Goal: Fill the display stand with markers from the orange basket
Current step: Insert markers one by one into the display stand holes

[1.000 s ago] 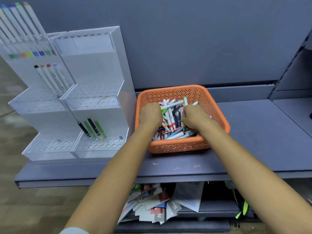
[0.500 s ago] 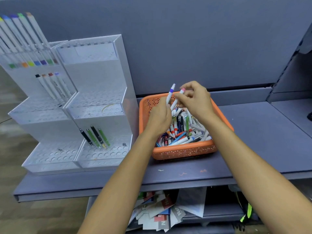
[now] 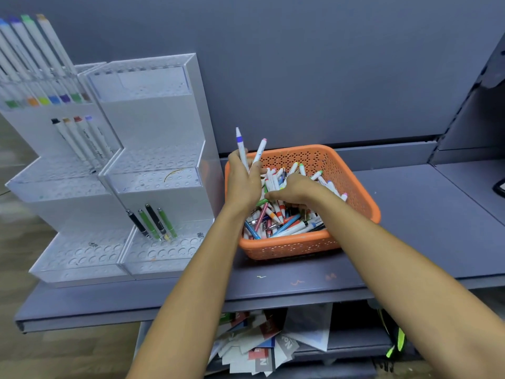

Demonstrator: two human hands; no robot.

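Grey-blue wall panels back a grey shelf [image 3: 423, 228]. On it sits the orange basket [image 3: 287, 243], a perforated plastic tub with rounded corners, just beside the display stand [image 3: 153, 149] on its left. Loose markers [image 3: 289, 225] lie in the basket in a jumble, mostly white barrels with coloured caps, with some blue, orange and pink ones among them.

The display stand is white and clear plastic, stepped in tiers pierced with rows of round holes (it is two units standing side by side). Four black and green pens [image 3: 151, 224] lean in the lowest tier of the unit nearer the basket. The farther unit carries a top row of white markers [image 3: 35, 58] with coloured ends, and four more [image 3: 79, 140] on its middle tier.

The left hand [image 3: 243, 181] is over the basket's left rear corner, fingers curled round two upright markers: a purple-banded marker [image 3: 240, 144] and a pink-tipped marker [image 3: 259, 150]. The right hand [image 3: 293, 188] lies palm down on the pile with its fingers pushed in among the markers; they are hidden, so I cannot tell whether they grip anything.
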